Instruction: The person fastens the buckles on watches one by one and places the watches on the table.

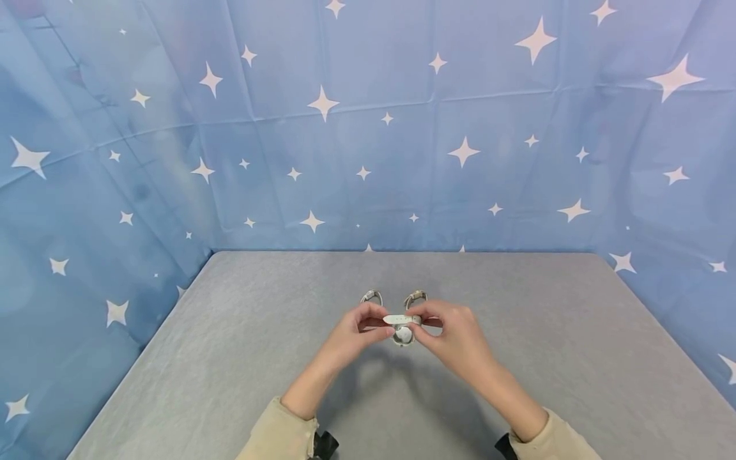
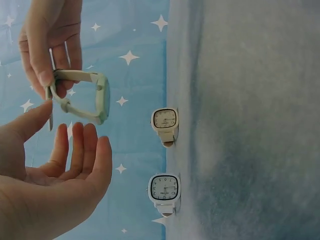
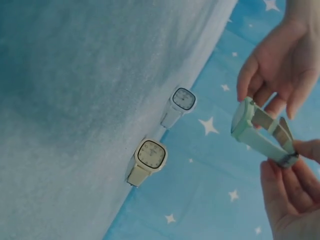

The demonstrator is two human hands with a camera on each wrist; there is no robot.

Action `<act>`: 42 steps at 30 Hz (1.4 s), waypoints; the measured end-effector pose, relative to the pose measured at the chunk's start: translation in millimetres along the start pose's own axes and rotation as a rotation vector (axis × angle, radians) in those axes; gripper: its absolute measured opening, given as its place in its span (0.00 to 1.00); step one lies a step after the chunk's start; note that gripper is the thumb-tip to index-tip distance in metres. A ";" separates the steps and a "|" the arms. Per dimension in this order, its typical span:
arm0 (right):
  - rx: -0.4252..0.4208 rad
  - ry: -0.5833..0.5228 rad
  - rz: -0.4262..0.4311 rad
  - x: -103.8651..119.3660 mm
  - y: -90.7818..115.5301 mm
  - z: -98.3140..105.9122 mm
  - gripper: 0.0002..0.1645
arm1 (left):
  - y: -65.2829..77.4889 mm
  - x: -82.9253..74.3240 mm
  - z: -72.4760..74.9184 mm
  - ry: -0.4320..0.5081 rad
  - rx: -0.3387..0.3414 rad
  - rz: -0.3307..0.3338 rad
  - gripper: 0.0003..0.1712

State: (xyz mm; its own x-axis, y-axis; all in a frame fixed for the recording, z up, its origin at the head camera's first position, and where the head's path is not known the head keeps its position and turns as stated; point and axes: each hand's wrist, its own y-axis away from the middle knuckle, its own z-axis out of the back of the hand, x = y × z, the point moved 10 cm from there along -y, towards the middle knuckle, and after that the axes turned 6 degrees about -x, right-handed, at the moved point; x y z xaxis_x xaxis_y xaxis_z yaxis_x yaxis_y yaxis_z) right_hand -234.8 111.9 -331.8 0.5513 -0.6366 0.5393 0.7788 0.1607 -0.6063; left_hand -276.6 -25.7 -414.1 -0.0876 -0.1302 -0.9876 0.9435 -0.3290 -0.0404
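Observation:
A pale mint-green wristwatch with a square case is held up over the table, its strap closed into a loop. My right hand pinches the strap at the buckle between thumb and fingers, as the right wrist view also shows. The left hand is close on the other side, with its thumb at the free strap tip. Its other fingers are spread and relaxed, apart from the watch. In the head view the case hangs below the strap, partly covered by fingers.
Two more square-faced watches stand on the grey table just beyond my hands, a white one on the left and a cream one on the right. A blue star-patterned curtain borders the table's back and sides.

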 end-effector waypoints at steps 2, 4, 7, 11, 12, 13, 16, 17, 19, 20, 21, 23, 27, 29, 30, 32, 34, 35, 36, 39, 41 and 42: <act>0.000 -0.014 -0.009 -0.6 0.0 0.2 0.13 | 0.8 -2.5 -2.3 -0.006 0.011 -0.026 0.16; -0.002 -0.031 -0.017 -1.2 0.2 0.2 0.13 | 1.7 -6.2 -4.1 -0.014 0.017 -0.064 0.16; -0.005 -0.067 -0.033 -2.2 0.8 0.1 0.13 | 3.2 -11.2 -4.5 -0.019 0.008 -0.103 0.15; -0.001 -0.111 -0.053 -3.8 1.3 -0.7 0.12 | 4.2 -14.7 -5.2 -0.008 0.000 -0.116 0.13; 0.002 -0.119 -0.059 -4.1 1.4 -1.0 0.12 | 4.3 -15.5 -5.2 -0.006 -0.002 -0.118 0.13; 0.006 -0.124 -0.066 -4.6 1.7 -1.3 0.12 | 4.4 -15.8 -5.3 -0.005 -0.003 -0.119 0.13; 0.021 -0.135 -0.069 -4.9 2.8 -3.1 0.12 | 4.9 -16.8 -5.2 -0.012 -0.007 -0.133 0.12; 0.027 -0.137 -0.066 -4.7 3.2 -3.9 0.12 | 5.2 -17.5 -5.3 -0.018 -0.007 -0.144 0.12; 0.037 -0.138 -0.044 -3.4 3.8 -5.6 0.13 | 6.1 -18.4 -5.5 -0.028 -0.005 -0.156 0.11; 0.040 -0.135 -0.026 -2.4 4.2 -6.2 0.13 | 6.7 -19.1 -5.7 -0.036 -0.003 -0.164 0.12; 0.041 -0.130 -0.010 -1.3 4.5 -6.7 0.14 | 7.2 -19.8 -5.8 -0.046 -0.004 -0.169 0.12; 0.035 -0.127 0.026 1.1 5.0 -7.1 0.15 | 8.4 -21.4 -5.7 -0.067 -0.010 -0.181 0.13; 0.019 -0.134 0.058 4.0 6.0 -6.5 0.15 | 9.9 -24.0 -4.3 -0.076 -0.022 -0.198 0.13; 0.009 -0.140 0.064 5.0 6.2 -5.4 0.15 | 10.5 -26.3 -4.2 -0.073 -0.024 -0.206 0.12; 0.003 -0.139 0.070 5.6 6.3 -4.8 0.15 | 10.5 -26.5 -3.9 -0.072 -0.026 -0.204 0.12; -0.015 -0.128 0.091 7.6 6.5 -3.1 0.15 | 10.8 -27.4 -3.3 -0.077 -0.032 -0.203 0.12; -0.033 -0.112 0.125 10.1 6.7 -1.5 0.15 | 10.9 -28.4 -2.9 -0.083 -0.036 -0.209 0.11; -0.042 -0.101 0.142 11.3 6.8 -0.8 0.15 | 10.7 -28.1 -2.6 -0.085 -0.039 -0.207 0.11; -0.053 -0.089 0.158 12.4 7.1 0.0 0.15 | 10.4 -27.9 -2.5 -0.084 -0.040 -0.206 0.11; -0.077 -0.056 0.198 14.3 7.9 1.9 0.15 | 9.7 -26.8 -2.0 -0.086 -0.042 -0.200 0.10; -0.088 -0.044 0.208 14.2 8.7 3.0 0.15 | 8.9 -25.8 -1.8 -0.087 -0.044 -0.198 0.10; -0.091 -0.041 0.210 13.9 9.0 3.3 0.15 | 8.5 -25.4 -1.8 -0.087 -0.044 -0.197 0.10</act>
State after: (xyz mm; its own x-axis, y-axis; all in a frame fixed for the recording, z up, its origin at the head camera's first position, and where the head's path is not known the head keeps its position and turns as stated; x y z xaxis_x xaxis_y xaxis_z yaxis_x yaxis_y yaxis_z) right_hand -219.1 107.0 -327.8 0.7119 -0.5646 0.4177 0.6164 0.2172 -0.7569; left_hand -265.7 -23.5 -389.7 -0.2975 -0.1479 -0.9432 0.9181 -0.3155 -0.2401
